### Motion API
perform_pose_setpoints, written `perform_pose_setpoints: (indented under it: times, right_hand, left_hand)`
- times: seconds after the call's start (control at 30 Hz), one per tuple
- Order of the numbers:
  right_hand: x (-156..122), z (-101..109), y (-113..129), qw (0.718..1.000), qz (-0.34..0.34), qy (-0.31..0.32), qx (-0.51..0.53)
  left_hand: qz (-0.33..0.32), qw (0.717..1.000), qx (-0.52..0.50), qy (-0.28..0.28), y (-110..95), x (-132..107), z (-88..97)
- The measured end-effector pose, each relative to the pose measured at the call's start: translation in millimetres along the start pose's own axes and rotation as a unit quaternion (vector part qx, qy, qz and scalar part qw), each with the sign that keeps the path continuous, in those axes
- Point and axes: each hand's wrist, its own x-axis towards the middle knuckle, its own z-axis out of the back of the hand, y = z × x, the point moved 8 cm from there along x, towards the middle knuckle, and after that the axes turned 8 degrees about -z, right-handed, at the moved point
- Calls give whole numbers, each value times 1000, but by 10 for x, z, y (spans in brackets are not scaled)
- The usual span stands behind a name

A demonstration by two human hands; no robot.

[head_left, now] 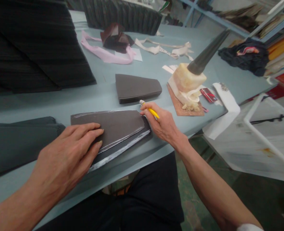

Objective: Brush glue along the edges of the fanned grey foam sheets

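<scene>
My left hand (pixel 69 150) lies flat, fingers stretched out, on a dark grey tapered panel (pixel 117 125). Under that panel a darker piece (pixel 124 142) sticks out along the near side, with a white, wet-looking strip on its edge. White also lines the upper panel's far and near edges. My right hand (pixel 159 122) is closed around a small yellow-handled brush (pixel 153 113), its whitish tip just beyond the panel's right end. Behind the panel lies a stack of similar grey tapered pieces (pixel 138 88).
Tall dark stacks (pixel 33 48) stand at the left, more dark pieces (pixel 16 141) in front of them. A crusted pale container (pixel 188 80) with a dark cone on top stands on a brown board (pixel 180 107). Pink and white scraps (pixel 108 56) lie behind; a white-framed bin (pixel 257 138) is at right.
</scene>
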Motion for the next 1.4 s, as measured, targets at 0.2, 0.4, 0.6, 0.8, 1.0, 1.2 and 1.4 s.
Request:
perform_pose_setpoints:
  times: [0.2, 0.4, 0.6, 0.8, 1.0, 1.2, 1.4]
  right_hand:
    - [-47, 1, 20, 997, 28, -26, 67]
    - [-99, 116, 183, 989, 49, -74, 115]
    - [-112, 120, 379, 984, 18, -72, 162]
    - [-102, 190, 578, 987, 50, -96, 123]
    - [-77, 202, 606, 989, 76, -96, 84]
    - [-62, 170, 545, 987, 15, -85, 139]
    - [-72, 165, 716, 987, 53, -88, 120]
  left_hand:
    - [22, 999, -31, 18, 18, 3, -9]
    - [82, 995, -45, 36, 78, -19, -91]
    - [113, 990, -70, 46, 97, 5, -131]
    - [140, 982, -128, 24, 199, -20, -145]
    - [124, 977, -172, -7, 231, -48, -132]
    - [122, 977, -172, -28, 143, 63, -59]
    - [130, 983, -128, -10, -83, 360, -23]
